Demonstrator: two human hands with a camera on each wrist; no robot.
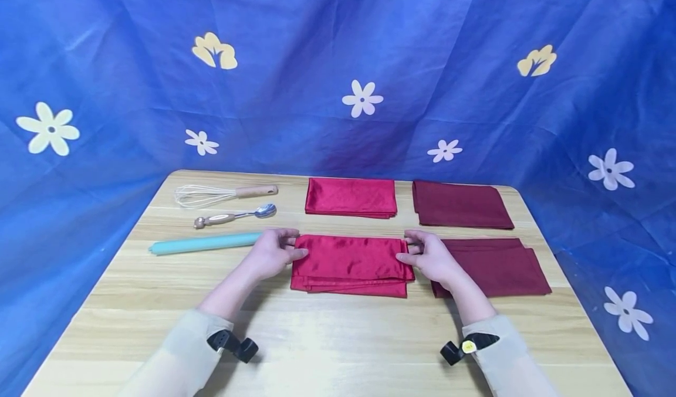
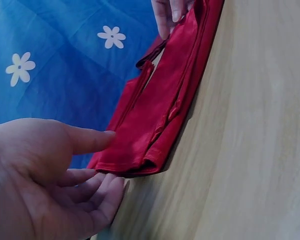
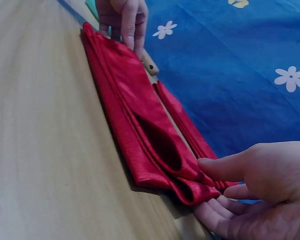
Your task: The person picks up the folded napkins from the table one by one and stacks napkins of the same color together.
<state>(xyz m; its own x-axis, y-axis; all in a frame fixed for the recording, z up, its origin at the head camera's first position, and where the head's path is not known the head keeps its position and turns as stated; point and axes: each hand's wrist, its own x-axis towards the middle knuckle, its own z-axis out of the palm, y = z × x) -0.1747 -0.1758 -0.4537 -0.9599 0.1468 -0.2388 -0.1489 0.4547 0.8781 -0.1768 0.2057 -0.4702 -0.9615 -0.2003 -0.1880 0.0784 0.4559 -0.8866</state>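
A folded shiny red satin cloth (image 1: 351,259) lies in layers at the middle of the table, between both hands. My left hand (image 1: 273,251) holds its left end, thumb over the top and fingers at the lower edge in the left wrist view. At the right end my right hand (image 1: 426,255) grips it the same way; in the right wrist view the thumb (image 3: 222,167) presses on the upper fold and the fingers (image 3: 215,215) reach under the edge. Open loops of the fold show at that end.
Behind lies another folded red satin cloth (image 1: 351,196). Two folded maroon cloths, one at the back (image 1: 462,204) and one nearer (image 1: 496,268), lie on the right. A whisk (image 1: 227,194), a spoon (image 1: 235,215) and a turquoise stick (image 1: 203,244) lie on the left. A blue curtain (image 1: 296,121) hangs behind.
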